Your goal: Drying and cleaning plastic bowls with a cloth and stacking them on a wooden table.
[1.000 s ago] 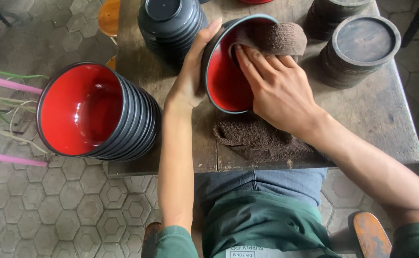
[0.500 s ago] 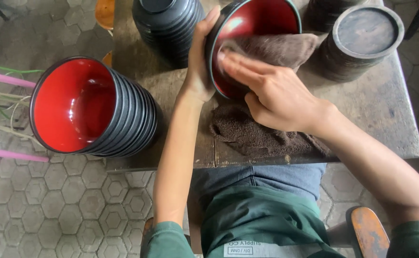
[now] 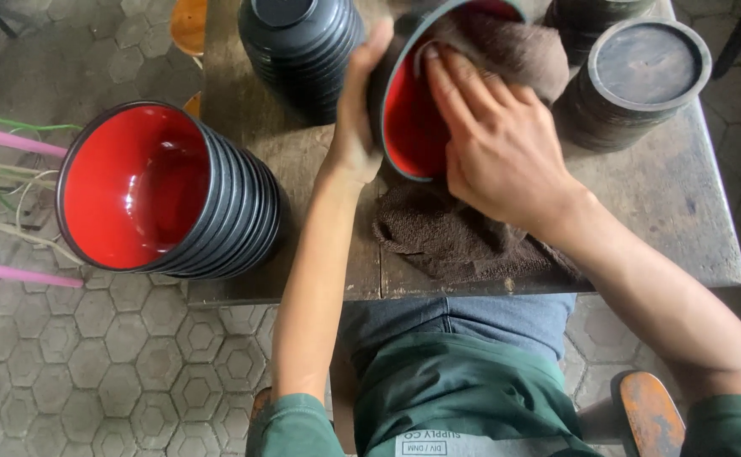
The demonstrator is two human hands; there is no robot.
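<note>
Gripped at its rim by the left hand (image 3: 355, 127), a red-lined black bowl (image 3: 406, 118) is held tilted above the wooden table (image 3: 683, 211), while a brown cloth (image 3: 506, 51) is pressed into it under the flattened fingers of the right hand (image 3: 493, 140). Left of this bowl, a stack of matching bowls (image 3: 176, 199) lies on its side at the table's edge; a dark upturned stack (image 3: 641, 80) stands to its right.

Both bare forearms reach forward from green sleeves. The left hand (image 3: 355, 127) stands on edge, thumb side up, fingers curled out of sight and thumb stretched upward. Just right of it, the right hand (image 3: 493, 140) lies palm down, fingers spread and extended forward, wrist bent slightly inward.
</note>
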